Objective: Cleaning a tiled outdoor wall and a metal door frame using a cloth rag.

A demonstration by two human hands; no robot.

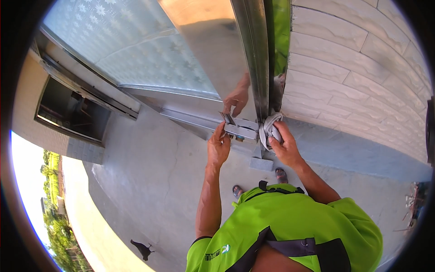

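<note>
A metal lock fitting (243, 131) stands out from the polished steel edge of a door (207, 44). My left hand (218, 149) is at the fitting's left end, index fingertip on top and thumb just below, seeming to pinch it. A small upright metal piece (227, 118) rises beside that fingertip. Under the fitting a small brass-coloured part (240, 138) shows. My right hand (287, 146) grips a crumpled grey cloth (271, 131) against the dark metal door frame (253, 68). The steel panel mirrors my left hand.
Patterned frosted glass (136, 51) fills the door leaf. A pale tiled wall (333, 68) rises at right. On the concrete floor (153, 170), a grey block (261, 164) lies by the frame's foot, near my sandalled feet (281, 175). A black bird (142, 249) is at lower left.
</note>
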